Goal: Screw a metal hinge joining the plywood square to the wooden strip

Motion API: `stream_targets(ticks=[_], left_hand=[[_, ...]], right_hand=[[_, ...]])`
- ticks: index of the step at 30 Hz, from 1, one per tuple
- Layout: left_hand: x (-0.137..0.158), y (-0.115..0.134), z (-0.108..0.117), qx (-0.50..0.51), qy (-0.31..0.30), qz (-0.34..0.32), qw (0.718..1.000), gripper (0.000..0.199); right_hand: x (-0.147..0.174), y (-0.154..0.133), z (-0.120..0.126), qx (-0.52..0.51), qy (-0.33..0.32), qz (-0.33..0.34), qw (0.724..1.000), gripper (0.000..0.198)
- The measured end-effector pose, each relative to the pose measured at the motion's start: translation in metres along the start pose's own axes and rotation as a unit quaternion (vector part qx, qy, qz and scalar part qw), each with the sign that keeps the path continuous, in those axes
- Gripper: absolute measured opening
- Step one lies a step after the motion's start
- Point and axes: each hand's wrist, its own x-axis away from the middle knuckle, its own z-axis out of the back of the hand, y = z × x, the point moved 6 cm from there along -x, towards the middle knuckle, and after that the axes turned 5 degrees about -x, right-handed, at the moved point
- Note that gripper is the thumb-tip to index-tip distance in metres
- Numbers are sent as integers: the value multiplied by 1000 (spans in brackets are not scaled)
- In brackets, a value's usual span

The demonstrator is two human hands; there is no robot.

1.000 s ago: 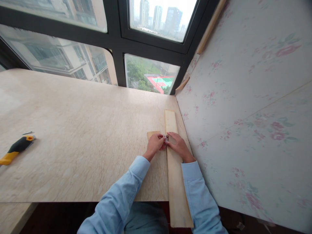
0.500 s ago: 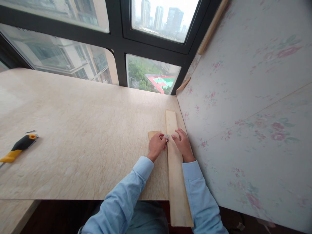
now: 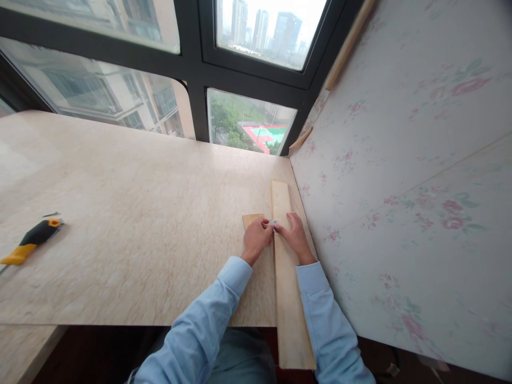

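A long pale wooden board (image 3: pixel 294 298) lies lengthwise in front of me, its near end jutting past the counter edge. At the board's left edge sits a small silver metal hinge (image 3: pixel 273 222), partly covered by fingers. My left hand (image 3: pixel 256 237) is closed, thumb and fingertips pinching the hinge from the left. Beneath that hand, the corner of a short wooden piece (image 3: pixel 251 219) shows. Over the board, my right hand (image 3: pixel 295 237) has its thumb stretched to the hinge, and its index finger lies apart from the thumb. Fine details of the hinge are too small to make out.
On the left of the marble-patterned counter (image 3: pixel 140 229) lies a yellow and black screwdriver (image 3: pixel 34 240). A flower-papered wall (image 3: pixel 400 213) rises close on the right. Dark-framed windows (image 3: pixel 192 80) stand along the back. The counter's front edge is near my body.
My right hand has moved slightly left, bringing its thumb onto the hinge. The left hand keeps its place, and the board has barely shifted.
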Motion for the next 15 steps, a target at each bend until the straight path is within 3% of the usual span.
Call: stream_targets(ticks=[6, 15], left_hand=[[-6, 1, -5, 34, -108, 13, 994, 21], [-6, 10, -13, -38, -134, -16, 990, 21]], right_hand=[[1, -2, -1, 10, -1, 1, 1000, 73], [3, -14, 7, -10, 8, -8, 1000, 68]])
